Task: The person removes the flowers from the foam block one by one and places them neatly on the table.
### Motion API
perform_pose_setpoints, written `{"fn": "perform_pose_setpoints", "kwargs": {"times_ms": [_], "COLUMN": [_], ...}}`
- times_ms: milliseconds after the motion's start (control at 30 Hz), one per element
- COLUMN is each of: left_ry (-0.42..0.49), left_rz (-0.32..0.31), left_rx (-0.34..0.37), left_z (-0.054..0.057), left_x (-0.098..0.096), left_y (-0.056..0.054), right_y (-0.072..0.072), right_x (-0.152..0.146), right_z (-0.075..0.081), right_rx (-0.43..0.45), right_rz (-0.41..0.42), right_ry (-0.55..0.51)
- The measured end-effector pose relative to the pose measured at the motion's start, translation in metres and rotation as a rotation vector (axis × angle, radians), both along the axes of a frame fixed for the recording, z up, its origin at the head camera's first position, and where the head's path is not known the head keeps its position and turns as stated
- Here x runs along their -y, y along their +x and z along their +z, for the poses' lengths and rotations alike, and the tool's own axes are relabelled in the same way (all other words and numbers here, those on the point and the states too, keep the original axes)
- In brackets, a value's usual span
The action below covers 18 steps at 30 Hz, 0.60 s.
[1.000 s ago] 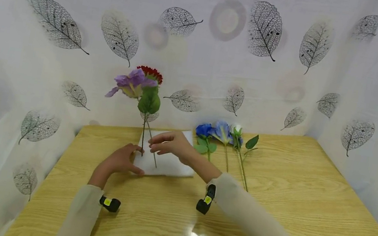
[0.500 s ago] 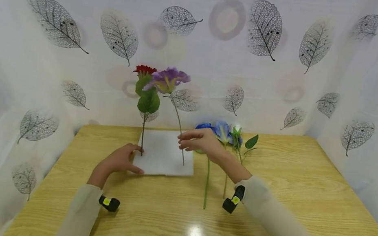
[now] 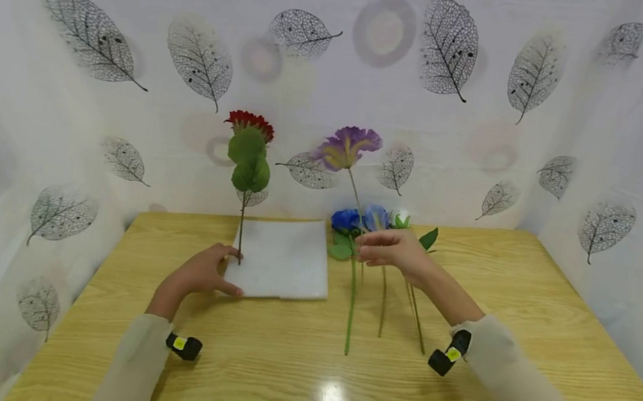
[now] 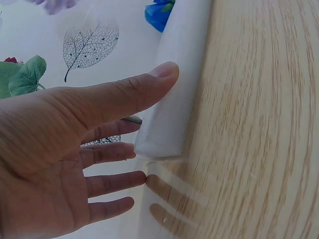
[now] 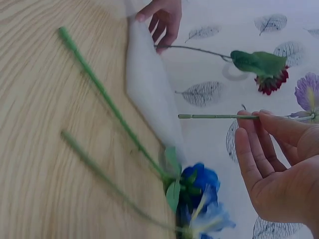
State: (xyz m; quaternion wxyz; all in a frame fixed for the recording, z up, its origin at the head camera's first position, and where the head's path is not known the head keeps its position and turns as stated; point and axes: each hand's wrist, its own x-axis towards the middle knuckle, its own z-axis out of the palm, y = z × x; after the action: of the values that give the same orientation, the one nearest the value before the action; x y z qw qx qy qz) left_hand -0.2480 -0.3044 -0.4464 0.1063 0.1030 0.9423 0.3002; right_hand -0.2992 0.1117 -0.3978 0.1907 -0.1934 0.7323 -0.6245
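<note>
My right hand pinches the stem of a purple artificial flower between thumb and fingertips. The flower is held up over the right side of the table, its stem's lower end free in the right wrist view. My left hand touches the left front corner of a white foam block. In the left wrist view the thumb presses the foam's edge, with the other fingers extended nearly straight beside it. A red flower with green leaves stands upright at the block's left side, close by the left fingertips.
Right of the foam block lie a dark blue rose, a light blue flower and a white flower, stems toward the front. A leaf-printed white curtain encloses the wooden table at the back and sides.
My right hand has carried the purple flower rightward, from beside the red flower, across the foam block to above the blue flowers. The left hand has stayed at the block's corner.
</note>
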Motion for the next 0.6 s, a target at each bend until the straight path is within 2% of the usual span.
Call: {"fn": "perform_pose_setpoints", "kwargs": {"times_ms": [267, 600], "left_ry": [-0.006, -0.008], "left_rz": [0.0, -0.012], "left_rx": [0.006, -0.002], "left_z": [0.003, 0.003], "left_x": [0.0, 0.0], "left_y": [0.002, 0.001], "right_y": [0.002, 0.006], "right_x": [-0.048, -0.096], "right_z": [-0.007, -0.009], "right_rx": [0.001, 0.039], "right_rz": [-0.053, -0.084], "right_ry": [0.075, 0.099]}}
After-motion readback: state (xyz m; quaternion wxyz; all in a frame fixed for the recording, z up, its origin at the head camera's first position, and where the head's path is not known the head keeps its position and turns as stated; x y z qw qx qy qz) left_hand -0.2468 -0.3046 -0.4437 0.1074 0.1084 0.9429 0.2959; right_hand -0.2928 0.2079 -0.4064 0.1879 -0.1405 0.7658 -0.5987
